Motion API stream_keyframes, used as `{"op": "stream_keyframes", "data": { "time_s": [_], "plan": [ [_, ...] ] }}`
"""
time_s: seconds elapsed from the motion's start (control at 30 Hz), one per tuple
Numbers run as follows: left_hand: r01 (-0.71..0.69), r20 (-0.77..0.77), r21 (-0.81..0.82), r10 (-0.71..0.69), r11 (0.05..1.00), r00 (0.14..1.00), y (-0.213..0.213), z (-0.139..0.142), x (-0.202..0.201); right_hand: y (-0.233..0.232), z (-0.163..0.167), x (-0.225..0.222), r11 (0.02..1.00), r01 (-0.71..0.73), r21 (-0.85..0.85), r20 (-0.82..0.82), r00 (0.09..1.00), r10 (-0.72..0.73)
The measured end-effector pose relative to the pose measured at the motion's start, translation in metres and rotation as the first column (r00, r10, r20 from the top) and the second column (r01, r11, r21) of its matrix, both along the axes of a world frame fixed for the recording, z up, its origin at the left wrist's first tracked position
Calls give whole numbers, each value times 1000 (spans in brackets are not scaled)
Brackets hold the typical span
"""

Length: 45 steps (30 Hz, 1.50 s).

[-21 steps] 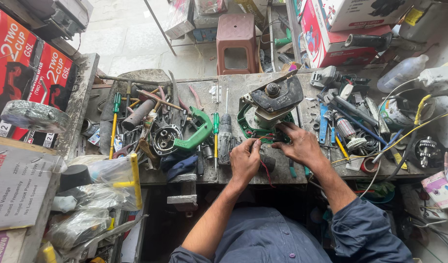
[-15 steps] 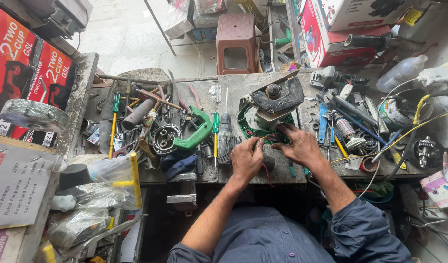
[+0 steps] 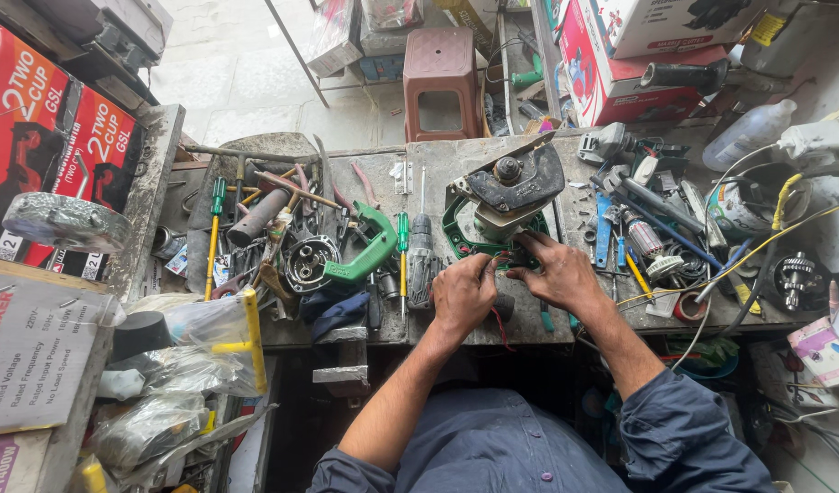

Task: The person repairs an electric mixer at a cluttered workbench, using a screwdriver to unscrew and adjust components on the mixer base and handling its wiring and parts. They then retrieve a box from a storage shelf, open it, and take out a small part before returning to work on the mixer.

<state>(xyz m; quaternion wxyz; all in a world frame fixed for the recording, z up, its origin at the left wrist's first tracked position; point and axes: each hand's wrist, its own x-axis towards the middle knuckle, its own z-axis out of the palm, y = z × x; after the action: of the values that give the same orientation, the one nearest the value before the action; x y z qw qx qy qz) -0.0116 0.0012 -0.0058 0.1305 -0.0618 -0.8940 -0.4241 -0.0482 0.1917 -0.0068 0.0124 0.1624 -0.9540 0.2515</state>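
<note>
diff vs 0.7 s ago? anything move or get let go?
No visible change. Left hand and right hand both remain at the base of the green power tool on the workbench, fingers working at the same spot. Green-handled screwdriver and the clutter beside it lie as before.

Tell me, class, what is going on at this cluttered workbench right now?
A person in a blue shirt works with both hands on a green power tool lying on the workbench. The left hand and right hand sit close together at its near edge, fingers on its green housing. Green-handled screwdrivers, a detached green handle piece and loose metal parts lie to the left; wires and more tools crowd the right.
</note>
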Motion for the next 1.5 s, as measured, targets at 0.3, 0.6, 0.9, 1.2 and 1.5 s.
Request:
{"op": "stream_keyframes", "data": {
  "time_s": [0.3, 0.6, 0.9, 1.2, 1.5],
  "plan": [
    [53, 13, -92, -52, 994, 999, -8, 10, -7, 1, -4, -1, 1000, 4, 16, 14, 1000, -4],
    [148, 97, -157, -134, 976, 986, -12, 20, -20, 1, -6, -2, 999, 3, 35, 13, 1000, -4],
    [164, 59, -150, -157, 975, 986, -11, 21, -19, 2, -6, -3, 999, 1, 33, -1, 1000, -1],
    [154, 161, -131, -132, 979, 978, -11, 28, -19, 2, -5, -2, 1000, 0, 20, -1, 1000, 0],
    [142, 174, -143, -116, 979, 978, -10, 27, -19, 2, -7, -3, 999, 2, 40, 15, 1000, -2]
  ]
}}
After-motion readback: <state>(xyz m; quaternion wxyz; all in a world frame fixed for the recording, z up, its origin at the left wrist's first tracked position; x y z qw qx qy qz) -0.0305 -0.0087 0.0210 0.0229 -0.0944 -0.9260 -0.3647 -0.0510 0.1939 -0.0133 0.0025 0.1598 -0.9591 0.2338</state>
